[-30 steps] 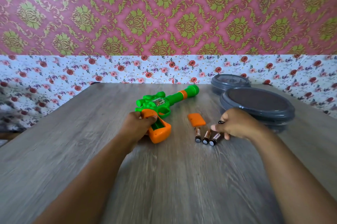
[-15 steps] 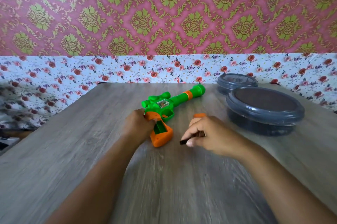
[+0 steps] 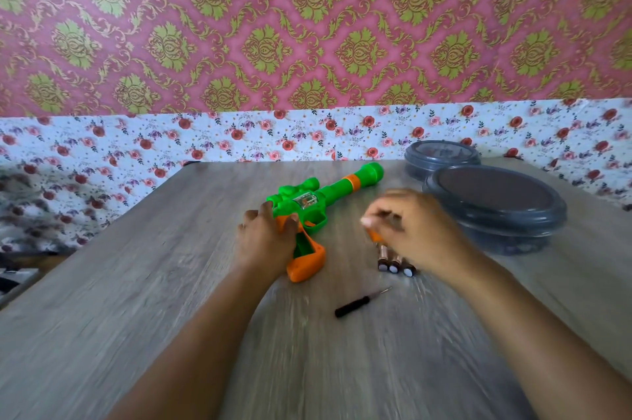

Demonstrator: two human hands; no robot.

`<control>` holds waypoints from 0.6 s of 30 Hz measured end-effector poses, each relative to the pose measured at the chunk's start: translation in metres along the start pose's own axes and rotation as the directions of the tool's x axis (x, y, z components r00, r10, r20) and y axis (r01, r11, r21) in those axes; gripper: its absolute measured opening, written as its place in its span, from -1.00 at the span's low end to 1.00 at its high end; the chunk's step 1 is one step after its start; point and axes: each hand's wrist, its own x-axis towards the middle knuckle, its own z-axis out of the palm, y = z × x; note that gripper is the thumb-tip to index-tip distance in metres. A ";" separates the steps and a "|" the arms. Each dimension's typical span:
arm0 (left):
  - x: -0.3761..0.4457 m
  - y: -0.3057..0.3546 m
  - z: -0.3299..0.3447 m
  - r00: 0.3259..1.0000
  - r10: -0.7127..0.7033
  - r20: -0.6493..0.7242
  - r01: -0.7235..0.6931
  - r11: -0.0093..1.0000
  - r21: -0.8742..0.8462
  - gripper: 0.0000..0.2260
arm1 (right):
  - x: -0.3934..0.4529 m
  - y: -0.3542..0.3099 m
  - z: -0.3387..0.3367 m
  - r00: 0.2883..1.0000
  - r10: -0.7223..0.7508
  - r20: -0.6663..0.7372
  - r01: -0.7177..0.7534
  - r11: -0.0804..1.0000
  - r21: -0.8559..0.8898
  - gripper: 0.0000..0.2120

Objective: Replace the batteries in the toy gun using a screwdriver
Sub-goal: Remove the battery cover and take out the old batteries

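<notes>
- Three batteries [image 3: 395, 262] lie side by side on the table [image 3: 136, 282], just right of the toy gun [image 3: 307, 210], their near ends toward the camera.
- Toy gun lies flat at mid-table, barrel pointing away and to the right, orange grip toward the camera. The compartment in the grip stands open; green interior shows, and I see no cell inside, though part of it is hidden by the hand.
- Left hand [image 3: 265, 238] rests on the back of the gun with fingers laid over the grip, steadying it against the table.
- Right hand [image 3: 407, 228] hovers over the far ends of the batteries, blurred. Fingers are curled, and an orange piece [image 3: 372, 235], likely the compartment cover, shows at the fingertips. Whether it is actually pinched I cannot tell.
- Screwdriver [image 3: 362, 302] lies loose on the table nearer the camera, apart from both hands.
- Judgement of progress: cover unscrewed and off, compartment emptied or nearly so. Roughly the midpoint.
- Left to do: seat cells in the grip, refit the cover, drive the screw home. Old and fresh cells cannot be told apart from here.
- Two dark lidded containers [image 3: 492, 210] sit at the right rear, one behind the other, untouched.
</notes>
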 end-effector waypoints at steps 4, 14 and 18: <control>-0.010 0.009 -0.001 0.985 0.171 -0.033 -0.170 0.985 0.035 -0.53 | 0.002 0.037 -0.020 0.974 0.220 0.049 -0.152 0.803 -0.576 -0.59; -0.016 0.010 0.004 0.937 0.333 0.106 -0.341 0.938 0.067 -0.38 | -0.021 0.069 -0.034 0.946 0.325 -0.007 -0.247 0.703 -0.667 -0.51; -0.017 0.011 0.004 0.931 0.346 0.120 -0.356 0.931 0.080 -0.38 | -0.028 0.076 -0.050 0.932 0.362 -0.037 -0.313 0.745 -0.589 -0.51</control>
